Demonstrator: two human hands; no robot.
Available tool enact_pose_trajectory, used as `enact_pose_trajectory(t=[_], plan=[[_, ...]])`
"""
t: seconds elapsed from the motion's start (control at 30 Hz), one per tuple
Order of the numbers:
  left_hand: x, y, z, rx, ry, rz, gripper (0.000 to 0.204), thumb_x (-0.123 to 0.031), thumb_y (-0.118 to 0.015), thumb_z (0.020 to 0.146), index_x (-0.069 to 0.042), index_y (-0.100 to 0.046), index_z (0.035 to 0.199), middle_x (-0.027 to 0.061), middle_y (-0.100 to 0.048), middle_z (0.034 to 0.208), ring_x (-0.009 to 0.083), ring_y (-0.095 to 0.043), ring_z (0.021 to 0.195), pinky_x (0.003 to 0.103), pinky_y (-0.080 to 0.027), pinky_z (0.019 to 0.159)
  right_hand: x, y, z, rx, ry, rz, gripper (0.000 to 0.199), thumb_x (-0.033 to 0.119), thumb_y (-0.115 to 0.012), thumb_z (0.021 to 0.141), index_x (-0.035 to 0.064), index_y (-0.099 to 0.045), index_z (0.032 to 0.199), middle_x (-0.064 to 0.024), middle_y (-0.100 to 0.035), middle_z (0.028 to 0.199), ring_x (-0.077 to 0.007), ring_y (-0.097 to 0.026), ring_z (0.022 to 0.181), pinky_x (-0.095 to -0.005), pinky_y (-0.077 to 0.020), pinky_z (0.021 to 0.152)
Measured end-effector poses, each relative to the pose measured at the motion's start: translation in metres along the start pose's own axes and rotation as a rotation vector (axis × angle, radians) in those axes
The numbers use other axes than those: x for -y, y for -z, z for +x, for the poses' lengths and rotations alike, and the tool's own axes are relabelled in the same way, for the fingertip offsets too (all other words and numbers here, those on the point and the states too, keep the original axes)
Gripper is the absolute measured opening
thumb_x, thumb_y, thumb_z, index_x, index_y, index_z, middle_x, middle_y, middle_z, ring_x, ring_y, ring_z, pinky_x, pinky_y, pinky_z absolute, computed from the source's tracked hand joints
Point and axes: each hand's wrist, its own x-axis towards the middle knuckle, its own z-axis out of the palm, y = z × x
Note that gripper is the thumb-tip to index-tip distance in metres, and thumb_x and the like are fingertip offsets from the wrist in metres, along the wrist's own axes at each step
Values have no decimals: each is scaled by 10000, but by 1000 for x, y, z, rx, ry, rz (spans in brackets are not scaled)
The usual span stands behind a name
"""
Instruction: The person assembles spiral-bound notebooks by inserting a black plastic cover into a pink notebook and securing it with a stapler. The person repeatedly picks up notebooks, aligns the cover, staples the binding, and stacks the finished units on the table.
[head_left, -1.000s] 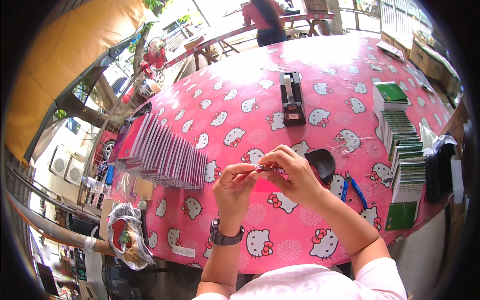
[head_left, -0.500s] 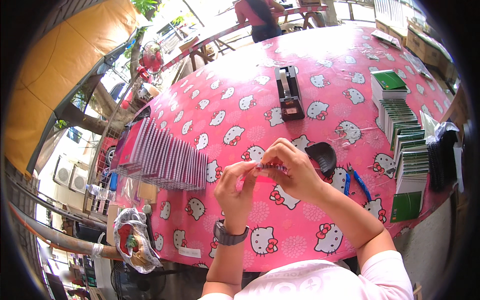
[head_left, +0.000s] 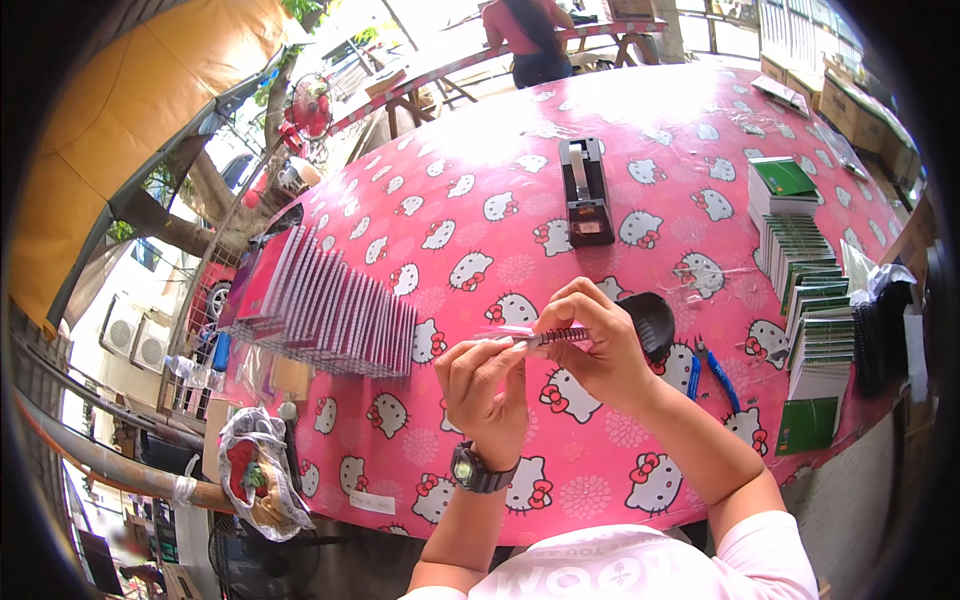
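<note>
Both grips are closed on one small spiral-bound pink booklet (head_left: 545, 337), held above the pink table (head_left: 480, 150): my left hand (head_left: 487, 393) pinches its near end, my right hand (head_left: 590, 350) wraps the coil side. Just beside sit a black bowl (head_left: 655, 322) and blue pliers (head_left: 712, 365).

An outdoor craft stall under an awning (head_left: 130, 110): notebook rows (head_left: 330, 310) flank a tape dispenser (head_left: 585, 190) on the pink table (head_left: 480, 130).
</note>
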Motion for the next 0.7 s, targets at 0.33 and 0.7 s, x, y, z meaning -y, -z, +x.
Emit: enact_pose_trajectory(t=[0.33,0.7], plan=[[1,7,7,97,35,-70,189,20,-710,737,-81,-627,874,45,-597,844,213,-546,824,327,-431,713,4,5,2,95,19,-15,239,19,-751,720,34,-612,914,-66,-564,864,-196,-574,805,-300,-486,650],[5,6,4,40,-76,-48,231,53,-697,718,-99,-656,888,34,-625,924,236,-588,911,344,-472,783,6,2,-2,46,44,-81,279,-58,-723,648,58,-585,860,-58,-542,838,-230,-541,837,-335,-455,693]])
